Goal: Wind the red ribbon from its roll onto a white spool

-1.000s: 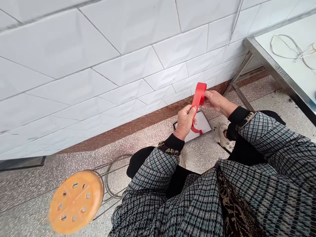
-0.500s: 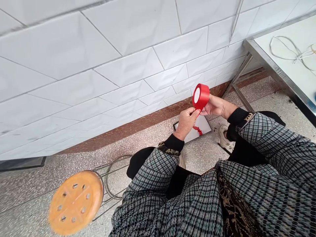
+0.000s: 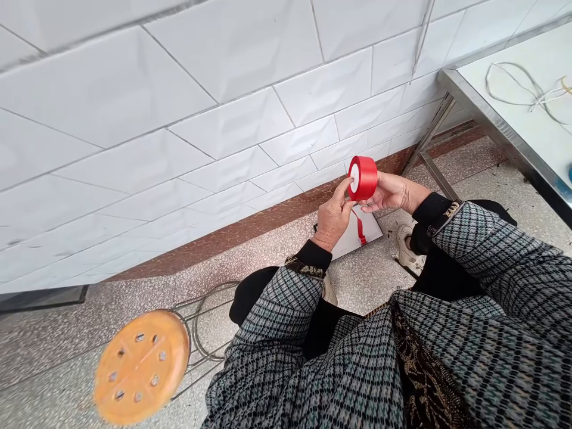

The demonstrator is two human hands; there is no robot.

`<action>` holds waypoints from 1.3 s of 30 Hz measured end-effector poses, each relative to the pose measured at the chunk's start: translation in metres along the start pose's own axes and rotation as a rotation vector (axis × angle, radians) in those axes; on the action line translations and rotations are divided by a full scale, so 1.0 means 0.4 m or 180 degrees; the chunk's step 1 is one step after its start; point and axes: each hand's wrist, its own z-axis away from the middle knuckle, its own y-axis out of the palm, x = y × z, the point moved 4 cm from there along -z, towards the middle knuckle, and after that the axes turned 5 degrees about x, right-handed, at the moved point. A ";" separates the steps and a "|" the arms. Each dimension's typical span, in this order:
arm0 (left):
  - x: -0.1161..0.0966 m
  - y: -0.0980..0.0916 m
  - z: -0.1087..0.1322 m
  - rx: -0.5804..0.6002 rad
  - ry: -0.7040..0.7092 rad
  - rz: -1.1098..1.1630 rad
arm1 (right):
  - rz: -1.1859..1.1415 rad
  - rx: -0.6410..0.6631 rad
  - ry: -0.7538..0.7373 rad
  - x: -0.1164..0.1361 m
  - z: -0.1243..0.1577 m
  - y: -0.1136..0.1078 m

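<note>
A roll of red ribbon [image 3: 364, 179] with a white core is held between my two hands, above the floor. My left hand [image 3: 332, 219] is closed on its left side, one finger at the white core and the thumb lower down. My right hand [image 3: 391, 192] holds the roll from the right, its fingers partly hidden behind and below it. Beneath the roll, a strip of red ribbon [image 3: 361, 229] shows against a flat white dark-edged panel [image 3: 373, 229] on the floor. Whether the strip joins the roll is unclear.
An orange round stool [image 3: 143, 366] with holes in its seat and wire legs stands at lower left. White wall tiles [image 3: 250, 125] rise ahead. At right is a metal-framed table [image 3: 504, 125] with a loose white cord [image 3: 531, 101] on top.
The roll has turned and dropped slightly. My left fingers have moved from the ribbon below the roll up to its white core. More of the red strip over the panel shows.
</note>
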 end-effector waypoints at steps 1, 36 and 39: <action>0.004 0.001 -0.001 -0.0011 -0.0031 0.0043 | -0.0021 0.0020 0.0009 0.000 0.001 0.002; -0.022 0.019 -0.022 -0.0030 -0.0300 0.0920 | -0.0027 -0.0262 0.0041 0.013 0.012 -0.015; -0.024 0.003 -0.020 -0.0099 -0.0064 0.0646 | 0.0066 -0.0257 0.0079 0.013 0.015 -0.018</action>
